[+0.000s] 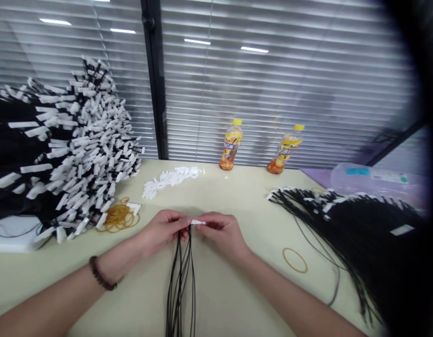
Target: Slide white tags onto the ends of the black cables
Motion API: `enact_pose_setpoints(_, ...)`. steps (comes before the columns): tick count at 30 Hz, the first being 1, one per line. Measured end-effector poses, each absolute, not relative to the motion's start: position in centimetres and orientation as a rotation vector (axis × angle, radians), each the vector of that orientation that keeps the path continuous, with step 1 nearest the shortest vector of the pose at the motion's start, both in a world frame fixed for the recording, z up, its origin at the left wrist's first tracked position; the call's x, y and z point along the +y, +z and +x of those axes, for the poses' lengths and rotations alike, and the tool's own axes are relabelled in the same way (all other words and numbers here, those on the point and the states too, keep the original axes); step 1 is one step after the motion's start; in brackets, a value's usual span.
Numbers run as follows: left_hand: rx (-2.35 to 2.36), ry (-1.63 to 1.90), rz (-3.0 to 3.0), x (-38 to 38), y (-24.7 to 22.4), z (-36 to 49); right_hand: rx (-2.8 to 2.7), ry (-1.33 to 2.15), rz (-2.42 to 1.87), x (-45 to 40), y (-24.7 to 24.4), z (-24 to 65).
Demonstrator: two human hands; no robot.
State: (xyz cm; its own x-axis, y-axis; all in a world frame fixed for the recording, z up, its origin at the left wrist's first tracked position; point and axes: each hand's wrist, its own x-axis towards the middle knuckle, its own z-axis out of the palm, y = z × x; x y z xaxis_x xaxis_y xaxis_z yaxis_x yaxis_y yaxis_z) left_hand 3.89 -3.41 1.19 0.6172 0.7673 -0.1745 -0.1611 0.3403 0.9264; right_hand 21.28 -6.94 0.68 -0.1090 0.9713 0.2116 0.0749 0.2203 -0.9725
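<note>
My left hand [170, 224] is closed in a pinch around the upper ends of several thin black cables [181, 281], which hang down toward the table's front edge. Between my two hands shows a small white label [198, 222] at the cable ends. My right hand [221, 231] pinches the label's right end between thumb and forefinger. The fingertips of both hands nearly meet there. A pile of loose white labels [172, 179] lies on the table beyond my hands. To the left is a heap of yellow rubber bands [120, 216].
A tall stack of black cables with white-tagged ends [97, 140] fills the left side. More black cables [360, 234] lie at the right, near a single rubber band [295, 260]. Two drink bottles [231, 146] [285, 150] stand by the blinds. A clear plastic container [371, 180] sits behind.
</note>
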Motion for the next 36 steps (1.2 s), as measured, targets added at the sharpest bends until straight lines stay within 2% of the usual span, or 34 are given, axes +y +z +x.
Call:
enact_pose_setpoints(10,0.664,0.639,1.096,-3.6,1.4,3.7,-1.529,1.025,-1.04,-7.2,0.8,21.1)
enact_pose_setpoints(21,0.576,0.742,1.013,-3.7,1.2,3.6,-1.39,1.327,-1.19,-8.1,1.7,19.6)
enact_pose_setpoints(30,0.597,0.74,1.008,-3.7,1.1,3.7,-1.483,1.314,-1.163,-8.3,1.9,19.2)
enact_pose_setpoints(36,0.643,0.89,0.902,-3.5,0.7,3.8,-1.207,1.604,-1.32,-8.2,4.8,19.8)
